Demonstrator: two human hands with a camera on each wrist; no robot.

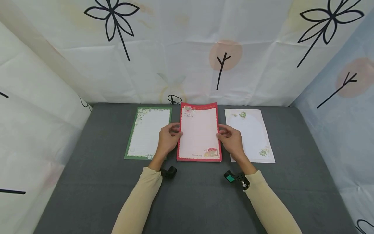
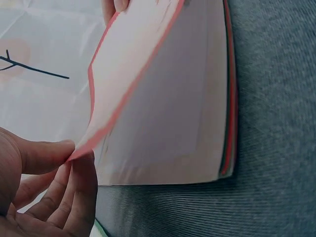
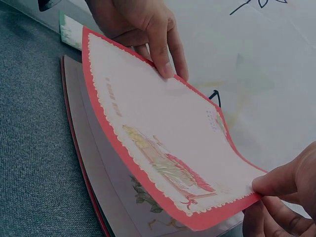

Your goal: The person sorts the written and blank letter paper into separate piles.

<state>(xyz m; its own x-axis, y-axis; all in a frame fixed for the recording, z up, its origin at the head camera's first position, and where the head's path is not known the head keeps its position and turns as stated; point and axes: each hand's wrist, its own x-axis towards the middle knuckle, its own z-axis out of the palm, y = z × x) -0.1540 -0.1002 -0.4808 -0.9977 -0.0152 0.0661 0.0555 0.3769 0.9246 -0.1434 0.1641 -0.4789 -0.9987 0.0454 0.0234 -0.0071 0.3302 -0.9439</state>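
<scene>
A red-bordered sheet of paper (image 1: 200, 130), printed with small drawings, is raised at a slant over a stack of sheets (image 2: 158, 165). My left hand (image 1: 168, 138) pinches its left edge between thumb and fingers. On the opposite edge my right hand (image 1: 232, 141) has the same kind of pinch. The right wrist view shows the raised sheet (image 3: 163, 138) bowing between both hands. Below it, the stack's top sheet is pale with a leafy print, and red and dark green edges show underneath.
To the left lies a green-bordered sheet (image 1: 149, 133), partly behind my left hand. A white sheet with leaf sprigs (image 1: 248, 136) lies to the right, partly behind my right hand. The grey tabletop (image 1: 193, 198) meets patterned white cloth (image 1: 187, 65) at the back.
</scene>
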